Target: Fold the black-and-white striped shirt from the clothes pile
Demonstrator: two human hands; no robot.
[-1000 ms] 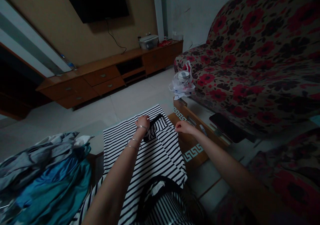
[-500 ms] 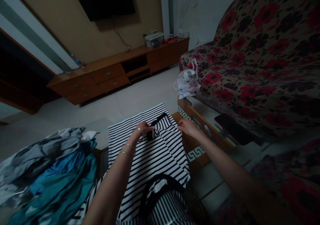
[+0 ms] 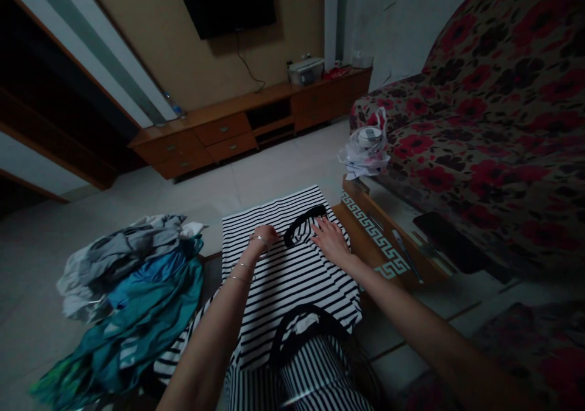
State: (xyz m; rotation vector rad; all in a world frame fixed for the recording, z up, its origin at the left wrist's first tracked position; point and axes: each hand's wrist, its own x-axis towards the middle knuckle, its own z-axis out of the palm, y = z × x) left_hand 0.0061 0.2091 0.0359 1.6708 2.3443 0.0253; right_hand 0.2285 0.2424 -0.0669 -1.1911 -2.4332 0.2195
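A black-and-white striped shirt [image 3: 283, 289] lies spread over a low table, with a black neckband at its near end. A sleeve is folded inward across it, ending in a black cuff [image 3: 299, 219]. My right hand [image 3: 331, 240] rests flat on the folded sleeve beside the cuff, fingers spread. To the left of the cuff, my left hand [image 3: 265, 235] is closed above the striped cloth. Its fingertips are hidden beneath it, so what it holds, if anything, does not show. Bracelets circle my left wrist and forearm.
A heap of grey, blue and teal clothes [image 3: 150, 283] lies left of the shirt. Right of it, a pen-like stick [image 3: 406, 256] rests on the wooden table [image 3: 351, 222]. A plastic bag [image 3: 365, 152] stands by the flowered sofa [image 3: 439, 137]. Ahead is a TV cabinet [image 3: 228, 137].
My right hand has moved from the shirt's right edge onto the folded sleeve and spread its fingers. My left hand has left the cuff, which now lies flatter. The view has turned slightly left.
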